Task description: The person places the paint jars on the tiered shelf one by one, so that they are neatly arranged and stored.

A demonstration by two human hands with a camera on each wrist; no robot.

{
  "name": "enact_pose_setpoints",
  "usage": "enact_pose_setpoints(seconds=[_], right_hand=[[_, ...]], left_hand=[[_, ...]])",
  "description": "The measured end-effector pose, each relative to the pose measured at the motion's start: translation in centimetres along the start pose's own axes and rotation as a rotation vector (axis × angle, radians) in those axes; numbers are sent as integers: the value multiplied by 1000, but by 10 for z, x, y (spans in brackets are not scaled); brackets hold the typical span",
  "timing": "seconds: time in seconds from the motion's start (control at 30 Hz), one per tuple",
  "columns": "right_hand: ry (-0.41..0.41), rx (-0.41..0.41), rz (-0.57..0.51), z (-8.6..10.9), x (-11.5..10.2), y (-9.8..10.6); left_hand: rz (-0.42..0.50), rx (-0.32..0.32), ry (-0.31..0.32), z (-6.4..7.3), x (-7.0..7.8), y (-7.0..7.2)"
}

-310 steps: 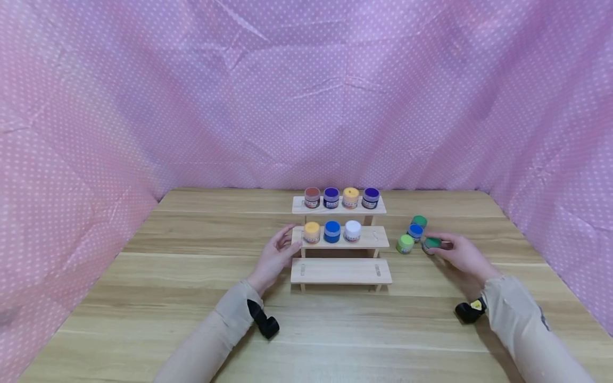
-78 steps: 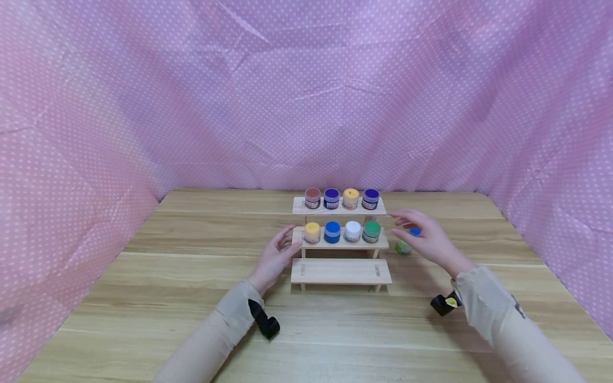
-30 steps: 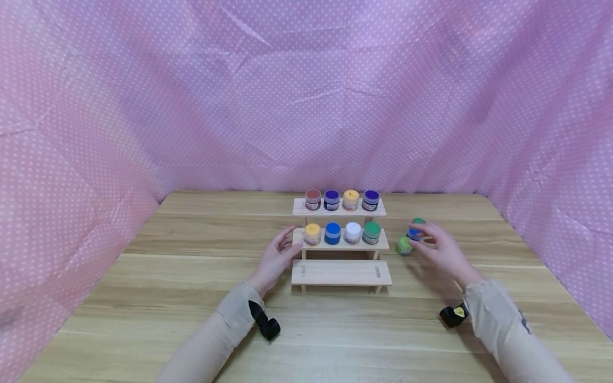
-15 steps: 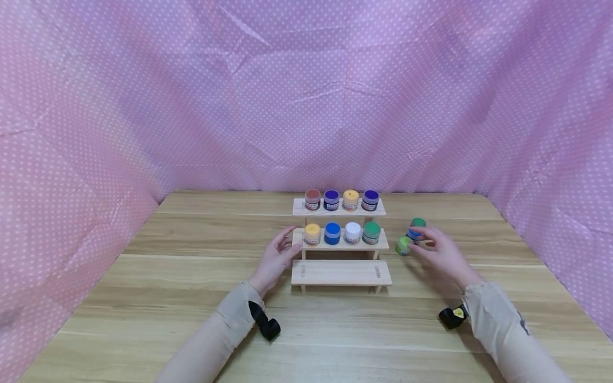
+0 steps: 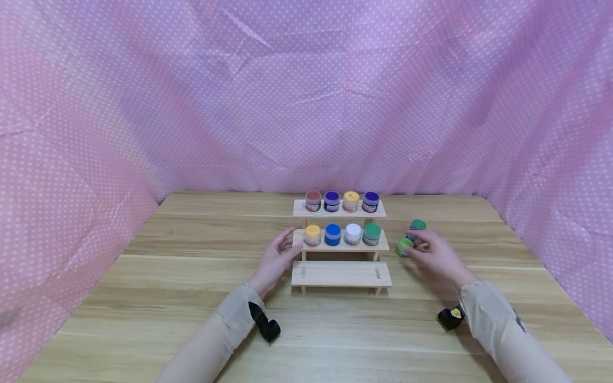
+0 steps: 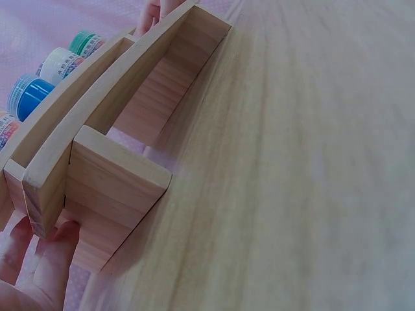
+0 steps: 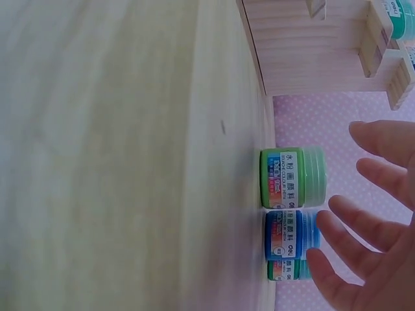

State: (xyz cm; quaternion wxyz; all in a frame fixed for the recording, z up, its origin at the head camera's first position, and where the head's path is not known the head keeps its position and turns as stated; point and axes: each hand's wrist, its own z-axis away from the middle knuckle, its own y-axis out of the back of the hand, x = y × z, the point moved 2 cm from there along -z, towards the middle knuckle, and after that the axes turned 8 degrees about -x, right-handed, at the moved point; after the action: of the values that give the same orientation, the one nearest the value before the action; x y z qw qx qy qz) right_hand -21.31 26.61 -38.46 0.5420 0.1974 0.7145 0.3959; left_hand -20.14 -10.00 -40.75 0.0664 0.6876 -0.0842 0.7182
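My left hand (image 5: 275,259) holds the left end of the wooden tiered rack (image 5: 341,272), thumb in front and fingers behind the middle board's end. In the left wrist view its fingertips (image 6: 57,249) touch the wood. My right hand (image 5: 440,258) hovers at the jars right of the rack, thumb and fingers spread around a light green paint jar (image 5: 404,247). In the right wrist view the fingers stand a little apart from that jar (image 7: 292,176). Behind it are a blue paint jar (image 7: 290,234) and a dark green paint jar (image 5: 418,224), both partly hidden.
On the top board stand a brown jar (image 5: 313,201), two purple jars and a yellow-orange one. The middle board carries yellow (image 5: 313,235), blue (image 5: 332,234), white (image 5: 353,234) and green (image 5: 371,234) jars. Pink dotted cloth (image 5: 306,96) hangs behind the table (image 5: 335,340).
Since the oldest frame, a green jar has come from the right group onto the middle board's right end. My right hand is back at the jars, now lower around the light green one. Left hand unmoved.
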Motion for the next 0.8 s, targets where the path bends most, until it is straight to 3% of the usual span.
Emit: enact_pose_setpoints(seconds=[0.8], right_hand=[[39,-49,140,-8,-2,-3]], left_hand=[[-14,16,7,1,3,-1]])
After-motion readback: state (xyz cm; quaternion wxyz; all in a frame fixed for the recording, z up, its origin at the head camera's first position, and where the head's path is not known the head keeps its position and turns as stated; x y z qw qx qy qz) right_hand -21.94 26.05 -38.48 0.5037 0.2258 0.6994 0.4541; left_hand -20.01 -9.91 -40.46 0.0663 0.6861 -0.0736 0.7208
